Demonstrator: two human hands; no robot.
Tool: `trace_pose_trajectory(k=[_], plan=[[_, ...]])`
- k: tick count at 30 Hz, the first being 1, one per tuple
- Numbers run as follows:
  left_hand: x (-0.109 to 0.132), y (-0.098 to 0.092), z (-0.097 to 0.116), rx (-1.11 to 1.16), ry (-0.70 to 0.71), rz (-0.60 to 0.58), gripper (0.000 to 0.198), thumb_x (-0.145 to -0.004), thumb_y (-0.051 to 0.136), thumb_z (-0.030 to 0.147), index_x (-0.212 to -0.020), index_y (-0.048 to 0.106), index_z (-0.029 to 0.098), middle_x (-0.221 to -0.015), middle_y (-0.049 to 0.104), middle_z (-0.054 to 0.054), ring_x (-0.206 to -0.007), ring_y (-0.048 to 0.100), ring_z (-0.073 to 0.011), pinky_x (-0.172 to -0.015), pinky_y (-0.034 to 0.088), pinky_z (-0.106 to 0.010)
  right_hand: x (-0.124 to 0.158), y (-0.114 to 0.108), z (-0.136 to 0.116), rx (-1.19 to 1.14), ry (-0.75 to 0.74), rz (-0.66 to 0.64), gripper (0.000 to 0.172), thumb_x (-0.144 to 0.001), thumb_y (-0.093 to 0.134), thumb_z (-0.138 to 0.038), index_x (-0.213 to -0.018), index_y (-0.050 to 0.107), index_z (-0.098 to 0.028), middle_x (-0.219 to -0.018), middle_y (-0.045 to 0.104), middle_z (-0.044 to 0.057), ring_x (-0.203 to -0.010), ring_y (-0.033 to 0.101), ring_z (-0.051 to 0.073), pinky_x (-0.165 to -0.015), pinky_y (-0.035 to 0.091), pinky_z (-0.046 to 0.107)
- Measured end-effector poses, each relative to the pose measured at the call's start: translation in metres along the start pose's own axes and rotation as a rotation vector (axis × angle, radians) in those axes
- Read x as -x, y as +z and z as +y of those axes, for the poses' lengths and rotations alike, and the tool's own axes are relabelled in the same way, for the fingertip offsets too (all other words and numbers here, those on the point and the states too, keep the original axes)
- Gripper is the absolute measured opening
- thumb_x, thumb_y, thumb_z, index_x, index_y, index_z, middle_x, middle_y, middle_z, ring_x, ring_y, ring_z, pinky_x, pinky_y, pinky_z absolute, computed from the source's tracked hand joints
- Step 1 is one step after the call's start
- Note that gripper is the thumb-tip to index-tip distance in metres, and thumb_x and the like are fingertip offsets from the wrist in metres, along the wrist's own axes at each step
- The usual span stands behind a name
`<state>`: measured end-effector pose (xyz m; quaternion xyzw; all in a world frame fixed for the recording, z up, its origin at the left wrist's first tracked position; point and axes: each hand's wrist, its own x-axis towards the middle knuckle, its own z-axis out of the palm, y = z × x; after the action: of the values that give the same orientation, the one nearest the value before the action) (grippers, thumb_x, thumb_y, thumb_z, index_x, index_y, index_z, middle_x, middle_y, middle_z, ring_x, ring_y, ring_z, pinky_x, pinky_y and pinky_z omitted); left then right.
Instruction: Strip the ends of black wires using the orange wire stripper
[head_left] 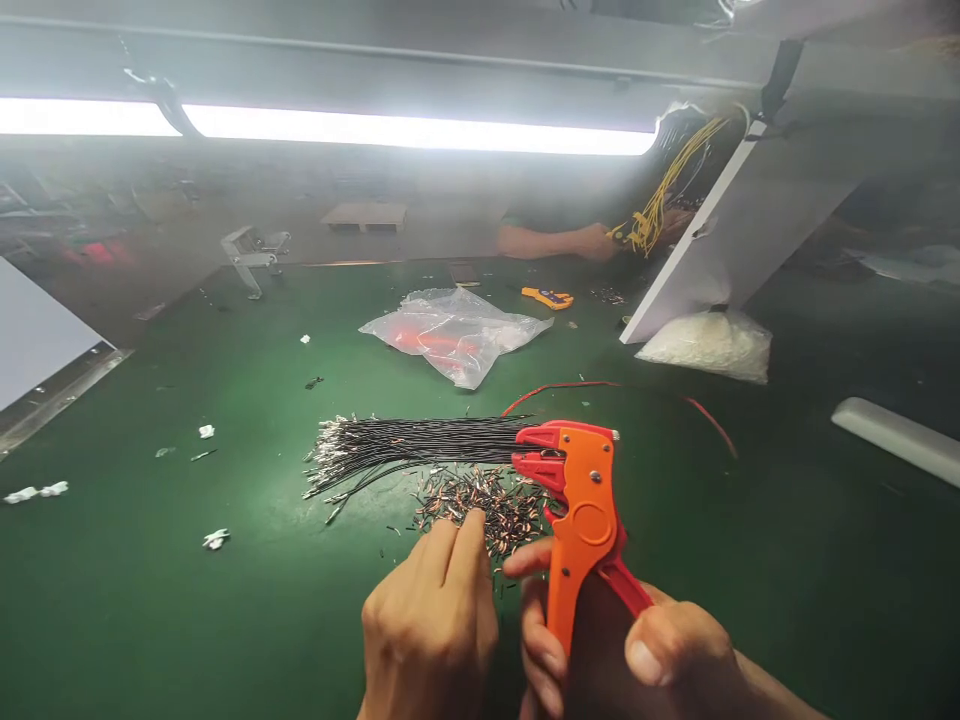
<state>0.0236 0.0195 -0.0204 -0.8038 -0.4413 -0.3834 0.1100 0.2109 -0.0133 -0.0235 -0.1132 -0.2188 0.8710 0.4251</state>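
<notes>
My right hand (675,640) grips an orange and red wire stripper (589,500) by its two handles, which stand apart. The tool is upright, with its red jaws pointing left over the end of a bundle of black wires (427,440). Pale terminals cluster at the bundle's left end. Closed and back-side up, my left hand (431,610) has its fingertips at a heap of short cut wire scraps (495,505), black with coppery bits. Whatever its fingers pinch, if anything, is hidden from me.
Beyond the bundle lies a clear plastic bag (457,335) with something red inside. Behind it is a yellow tool (547,297). A bag of pale pieces (709,345) leans by a white panel (697,230). Across the table, another person's arm (555,242) reaches towards yellow wires (667,190).
</notes>
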Motion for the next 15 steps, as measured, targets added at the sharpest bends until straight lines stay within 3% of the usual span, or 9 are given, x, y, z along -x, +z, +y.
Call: trace_pose_trajectory(k=[3, 6, 9, 15], plan=[[-0.007, -0.007, 0.005, -0.156, 0.033, 0.050, 0.020, -0.087, 0.062, 0.006, -0.104, 0.069, 0.013, -0.065, 0.063, 0.002, -0.055, 0.051, -0.0128, -0.054, 0.032, -0.027, 0.003, -0.001, -0.005, 0.105, -0.054, 0.016, 0.068, -0.064, 0.066, -0.021, -0.132, 0.058, -0.013, -0.095, 0.064, 0.009, -0.087, 0.060, 0.025, -0.092, 0.043, 0.058], [-0.013, -0.016, 0.010, -0.267, 0.035, 0.060, 0.022, -0.087, 0.064, 0.007, -0.105, 0.072, 0.017, -0.066, 0.067, 0.001, -0.055, 0.049, -0.0136, -0.053, 0.028, -0.028, 0.006, -0.004, -0.007, 0.227, -0.057, 0.045, 0.064, -0.069, 0.070, -0.026, -0.131, 0.058, -0.013, -0.095, 0.063, 0.008, -0.089, 0.059, 0.024, -0.088, 0.043, 0.045], [-0.015, -0.022, 0.016, -0.264, 0.038, 0.115, 0.021, -0.087, 0.065, 0.006, -0.104, 0.073, 0.015, -0.069, 0.069, -0.001, -0.058, 0.050, -0.0128, -0.055, 0.029, -0.026, 0.006, -0.004, -0.004, 0.311, -0.031, 0.079, 0.063, -0.071, 0.071, -0.031, -0.131, 0.058, -0.016, -0.095, 0.064, 0.007, -0.088, 0.060, 0.024, -0.083, 0.041, 0.039], [-0.014, -0.028, 0.026, -0.177, 0.079, 0.120, 0.030, -0.083, 0.063, -0.004, -0.107, 0.072, 0.011, -0.070, 0.070, -0.002, -0.061, 0.053, -0.0135, -0.057, 0.032, -0.027, -0.002, 0.004, 0.001, 0.297, -0.072, 0.051, 0.055, -0.074, 0.068, -0.030, -0.127, 0.058, -0.019, -0.089, 0.061, 0.005, -0.082, 0.062, 0.024, -0.084, 0.046, 0.045]])
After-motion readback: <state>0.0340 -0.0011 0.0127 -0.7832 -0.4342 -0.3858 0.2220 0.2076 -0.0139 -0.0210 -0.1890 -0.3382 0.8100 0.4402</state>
